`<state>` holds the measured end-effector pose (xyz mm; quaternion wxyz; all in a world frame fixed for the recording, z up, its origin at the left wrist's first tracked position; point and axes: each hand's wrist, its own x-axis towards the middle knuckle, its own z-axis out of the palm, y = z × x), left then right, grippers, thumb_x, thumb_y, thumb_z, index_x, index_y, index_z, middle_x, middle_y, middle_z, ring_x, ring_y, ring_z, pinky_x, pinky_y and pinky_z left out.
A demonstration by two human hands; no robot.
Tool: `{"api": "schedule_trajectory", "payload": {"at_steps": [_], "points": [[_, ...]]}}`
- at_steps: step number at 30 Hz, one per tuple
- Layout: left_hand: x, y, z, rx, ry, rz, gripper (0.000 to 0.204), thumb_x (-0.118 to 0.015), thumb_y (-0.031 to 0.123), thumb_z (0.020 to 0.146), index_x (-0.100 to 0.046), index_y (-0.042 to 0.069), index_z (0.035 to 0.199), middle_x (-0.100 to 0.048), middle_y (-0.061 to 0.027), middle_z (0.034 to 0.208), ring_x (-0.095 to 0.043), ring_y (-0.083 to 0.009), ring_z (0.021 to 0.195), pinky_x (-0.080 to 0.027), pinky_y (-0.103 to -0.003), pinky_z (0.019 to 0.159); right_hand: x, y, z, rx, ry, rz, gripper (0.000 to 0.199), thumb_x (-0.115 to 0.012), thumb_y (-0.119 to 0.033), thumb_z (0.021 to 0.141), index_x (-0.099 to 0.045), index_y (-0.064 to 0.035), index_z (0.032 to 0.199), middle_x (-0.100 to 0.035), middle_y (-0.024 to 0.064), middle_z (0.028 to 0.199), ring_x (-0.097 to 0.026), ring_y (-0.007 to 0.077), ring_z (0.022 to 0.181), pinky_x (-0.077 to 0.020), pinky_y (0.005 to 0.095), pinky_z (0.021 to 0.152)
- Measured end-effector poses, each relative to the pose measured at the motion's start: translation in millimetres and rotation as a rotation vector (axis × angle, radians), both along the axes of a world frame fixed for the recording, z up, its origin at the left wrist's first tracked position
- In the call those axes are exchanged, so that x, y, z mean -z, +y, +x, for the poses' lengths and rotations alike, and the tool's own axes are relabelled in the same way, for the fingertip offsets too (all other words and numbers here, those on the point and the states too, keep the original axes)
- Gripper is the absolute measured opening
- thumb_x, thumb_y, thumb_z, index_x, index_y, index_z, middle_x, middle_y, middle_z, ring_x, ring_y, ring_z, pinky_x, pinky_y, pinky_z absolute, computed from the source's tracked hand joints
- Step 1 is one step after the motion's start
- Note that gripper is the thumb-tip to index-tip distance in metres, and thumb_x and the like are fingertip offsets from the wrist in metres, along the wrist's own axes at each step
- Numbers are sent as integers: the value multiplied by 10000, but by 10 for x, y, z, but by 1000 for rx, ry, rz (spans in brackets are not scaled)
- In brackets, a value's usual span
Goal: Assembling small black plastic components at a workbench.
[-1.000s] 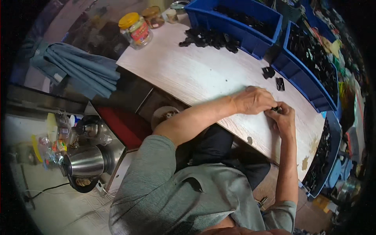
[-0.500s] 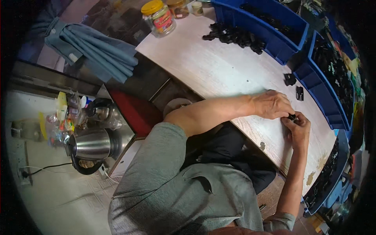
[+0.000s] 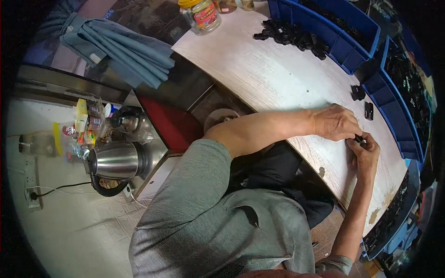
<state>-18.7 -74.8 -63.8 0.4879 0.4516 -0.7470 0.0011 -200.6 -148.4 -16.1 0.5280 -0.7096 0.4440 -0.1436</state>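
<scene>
both hands meet over the near right part of the pale wooden table (image 3: 278,78). the left hand (image 3: 334,123) and right hand (image 3: 366,155) have their fingertips pinched together on a small black part (image 3: 359,138), dark, mostly hidden between them.

Far across my pale wooden table (image 3: 278,78) sit blue bins (image 3: 345,44) of black parts, a loose black pile (image 3: 292,34) and a yellow-lidded jar (image 3: 201,14). To my left stands a steel kettle (image 3: 116,160) beside a red stool (image 3: 174,125), with grey-blue cloth (image 3: 120,46) draped farther off.
</scene>
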Motion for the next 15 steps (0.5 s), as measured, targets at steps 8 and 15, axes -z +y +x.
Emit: {"api": "schedule_trajectory", "payload": {"at_steps": [8, 15], "points": [[-56, 41, -67, -93, -243, -70, 72, -673, 88, 811, -659, 100, 881, -704, -38, 867, -704, -251, 831, -577, -381, 730, 12, 14, -33, 29, 12, -40, 216, -774, -40, 831, -706, -9, 1034, -591, -18, 686, -460, 58, 465, -330, 246, 392], [-172, 246, -48, -206, -372, 72, 220, -655, 109, 861, -711, 147, 1070, -737, 2, 1047, -682, -196, 1007, -534, -386, 838, 8, 43, 39, 52, -11, -53, 229, -800, -67, 811, -707, -17, 1015, -567, -41, 620, -413, 42, 401, -277, 245, 363]]}}
